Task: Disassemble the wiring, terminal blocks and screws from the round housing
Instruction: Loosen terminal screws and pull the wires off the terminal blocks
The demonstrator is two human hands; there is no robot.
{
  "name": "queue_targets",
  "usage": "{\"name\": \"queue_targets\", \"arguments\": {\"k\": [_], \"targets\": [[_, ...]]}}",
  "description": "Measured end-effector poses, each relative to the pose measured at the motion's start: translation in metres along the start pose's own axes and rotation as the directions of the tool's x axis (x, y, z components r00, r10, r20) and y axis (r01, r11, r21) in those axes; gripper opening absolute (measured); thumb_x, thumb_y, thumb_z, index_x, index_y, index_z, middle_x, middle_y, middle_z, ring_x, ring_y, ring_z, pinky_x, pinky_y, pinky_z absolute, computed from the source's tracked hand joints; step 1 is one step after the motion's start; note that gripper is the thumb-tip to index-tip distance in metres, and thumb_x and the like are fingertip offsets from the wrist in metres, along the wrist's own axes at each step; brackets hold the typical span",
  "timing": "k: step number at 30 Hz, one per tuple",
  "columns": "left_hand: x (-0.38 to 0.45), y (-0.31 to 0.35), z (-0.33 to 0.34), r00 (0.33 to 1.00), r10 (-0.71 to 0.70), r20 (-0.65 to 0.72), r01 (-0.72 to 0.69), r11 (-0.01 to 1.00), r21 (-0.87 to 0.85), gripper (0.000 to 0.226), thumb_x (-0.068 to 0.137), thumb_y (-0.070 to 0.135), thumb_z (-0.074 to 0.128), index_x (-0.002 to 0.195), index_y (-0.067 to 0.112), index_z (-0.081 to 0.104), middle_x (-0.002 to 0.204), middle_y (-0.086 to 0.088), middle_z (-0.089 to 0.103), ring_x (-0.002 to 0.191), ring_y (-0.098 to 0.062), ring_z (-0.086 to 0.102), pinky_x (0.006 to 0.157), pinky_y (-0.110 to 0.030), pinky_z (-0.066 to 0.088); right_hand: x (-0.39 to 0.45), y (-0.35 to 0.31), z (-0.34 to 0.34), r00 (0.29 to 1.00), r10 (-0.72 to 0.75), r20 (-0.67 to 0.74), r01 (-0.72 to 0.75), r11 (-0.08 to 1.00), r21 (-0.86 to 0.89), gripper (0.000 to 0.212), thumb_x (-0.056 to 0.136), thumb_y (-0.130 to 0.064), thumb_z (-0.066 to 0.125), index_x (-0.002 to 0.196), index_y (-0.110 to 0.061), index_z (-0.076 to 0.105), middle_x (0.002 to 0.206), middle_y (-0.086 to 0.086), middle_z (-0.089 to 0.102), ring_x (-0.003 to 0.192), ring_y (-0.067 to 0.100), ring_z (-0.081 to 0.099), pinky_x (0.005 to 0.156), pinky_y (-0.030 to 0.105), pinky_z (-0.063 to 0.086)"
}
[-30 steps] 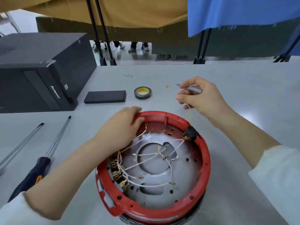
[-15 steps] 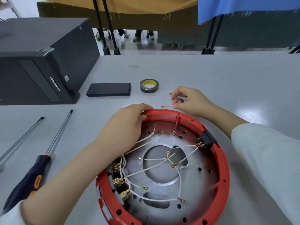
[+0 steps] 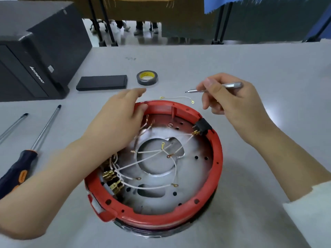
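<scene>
Both hands busy: housing [image 3: 211, 199], likely screwdriver [image 3: 231, 85].

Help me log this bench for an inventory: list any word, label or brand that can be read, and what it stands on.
"lenovo": on the front of the black computer case.
White sticker on the same case: too small to read.
Yellow core of the tape roll: print too blurred to read.
Nothing else bears text.

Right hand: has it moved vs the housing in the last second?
Yes. The right hand dipped to the table by the housing far rim, left the loose wire there, then lifted back right, gripping the small screwdriver.
</scene>
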State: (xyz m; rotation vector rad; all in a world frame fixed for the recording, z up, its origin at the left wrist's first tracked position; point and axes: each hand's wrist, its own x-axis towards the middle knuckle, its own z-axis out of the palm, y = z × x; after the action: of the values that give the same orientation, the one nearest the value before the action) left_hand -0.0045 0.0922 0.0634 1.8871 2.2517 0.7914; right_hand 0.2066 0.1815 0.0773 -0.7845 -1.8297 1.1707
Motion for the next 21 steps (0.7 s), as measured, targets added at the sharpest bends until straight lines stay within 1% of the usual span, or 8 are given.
{"name": "queue_targets", "arguments": {"k": [3, 6, 8, 10, 12, 13, 17, 21], "targets": [[-0.006, 0.021, -0.001, 0.973, 0.222, 0.058, -0.224, 0.974, 0.027, 0.040, 0.098, 0.026, 0.048, 0.137, 0.016, 0.049, 0.137, -0.001, 0.051, 0.129, -0.016, 0.042, 0.101, -0.011, 0.021, -0.027, -0.003, 0.001, 1.000, 0.016, -0.021, -0.014, 0.996, 0.084, 0.017, 0.099, -0.026, 0.050, 0.091, -0.017, 0.062, 0.058, -0.002, 0.060, 0.048, 0.007, 0.043, 0.049, 0.018, 0.036], [-0.014, 0.041, 0.002, 0.921, 0.356, 0.158, -0.349, 0.934, -0.072, 0.033, 0.099, 0.024, 0.045, 0.129, 0.017, 0.057, 0.130, 0.005, 0.055, 0.122, -0.009, 0.048, 0.106, -0.016, 0.031, -0.042, -0.001, 0.002, 0.998, 0.009, -0.064, 0.001, 0.988, 0.156, 0.018, 0.099, -0.021, 0.052, 0.083, -0.014, 0.050, 0.057, 0.003, 0.061, 0.043, 0.009, 0.042, 0.046, 0.018, 0.036], [-0.021, 0.048, 0.006, 0.918, 0.359, 0.171, -0.339, 0.931, -0.136, 0.026, 0.098, 0.025, 0.050, 0.119, 0.018, 0.064, 0.119, 0.008, 0.062, 0.112, -0.005, 0.055, 0.099, -0.021, 0.039, -0.049, 0.003, 0.004, 0.995, 0.010, -0.097, 0.006, 0.987, 0.161, 0.022, 0.098, -0.023, 0.054, 0.078, -0.017, 0.047, 0.057, 0.003, 0.061, 0.044, 0.010, 0.043, 0.048, 0.020, 0.039], [-0.026, 0.050, 0.011, 0.943, 0.279, 0.182, -0.247, 0.952, -0.183, 0.019, 0.094, 0.029, 0.055, 0.108, 0.023, 0.067, 0.102, 0.012, 0.068, 0.096, -0.001, 0.061, 0.088, -0.026, 0.047, -0.054, 0.008, 0.004, 0.990, 0.008, -0.139, 0.015, 0.986, 0.164, 0.022, 0.095, -0.022, 0.058, 0.077, -0.017, 0.046, 0.055, 0.002, 0.061, 0.045, 0.011, 0.044, 0.048, 0.020, 0.040], [-0.028, 0.048, 0.014, 0.950, 0.228, 0.213, -0.181, 0.959, -0.217, 0.014, 0.091, 0.034, 0.057, 0.098, 0.029, 0.068, 0.084, 0.013, 0.070, 0.079, -0.001, 0.065, 0.076, -0.028, 0.049, -0.057, 0.012, 0.003, 0.985, -0.022, -0.170, 0.048, 0.987, 0.151, 0.022, 0.093, -0.019, 0.061, 0.077, -0.016, 0.047, 0.053, 0.000, 0.060, 0.043, 0.009, 0.046, 0.047, 0.016, 0.037], [-0.028, 0.047, 0.015, 0.949, 0.225, 0.222, -0.174, 0.958, -0.228, 0.013, 0.090, 0.037, 0.057, 0.095, 0.031, 0.067, 0.079, 0.014, 0.070, 0.075, -0.002, 0.065, 0.072, -0.027, 0.049, -0.057, 0.013, 0.003, 0.984, -0.041, -0.172, 0.065, 0.988, 0.137, 0.022, 0.093, -0.019, 0.062, 0.077, -0.016, 0.047, 0.053, -0.001, 0.060, 0.043, 0.008, 0.047, 0.047, 0.014, 0.037], [-0.027, 0.051, 0.015, 0.942, 0.235, 0.239, -0.181, 0.957, -0.229, 0.019, 0.082, 0.042, 0.058, 0.097, 0.033, 0.067, 0.083, 0.021, 0.067, 0.082, 0.001, 0.063, 0.072, -0.021, 0.046, -0.057, 0.017, 0.003, 0.982, -0.096, -0.165, 0.112, 0.990, 0.091, 0.025, 0.093, -0.023, 0.061, 0.076, -0.018, 0.044, 0.053, -0.002, 0.059, 0.043, 0.007, 0.051, 0.049, 0.010, 0.037], [-0.020, 0.058, 0.012, 0.941, 0.210, 0.266, -0.153, 0.963, -0.221, 0.011, 0.081, 0.041, 0.060, 0.086, 0.034, 0.066, 0.080, 0.025, 0.066, 0.075, 0.006, 0.064, 0.072, -0.016, 0.047, -0.058, 0.020, 0.006, 0.978, -0.092, -0.188, 0.104, 0.993, 0.052, 0.026, 0.094, -0.029, 0.059, 0.075, -0.023, 0.042, 0.053, -0.002, 0.057, 0.046, 0.010, 0.051, 0.050, 0.016, 0.038]]}}
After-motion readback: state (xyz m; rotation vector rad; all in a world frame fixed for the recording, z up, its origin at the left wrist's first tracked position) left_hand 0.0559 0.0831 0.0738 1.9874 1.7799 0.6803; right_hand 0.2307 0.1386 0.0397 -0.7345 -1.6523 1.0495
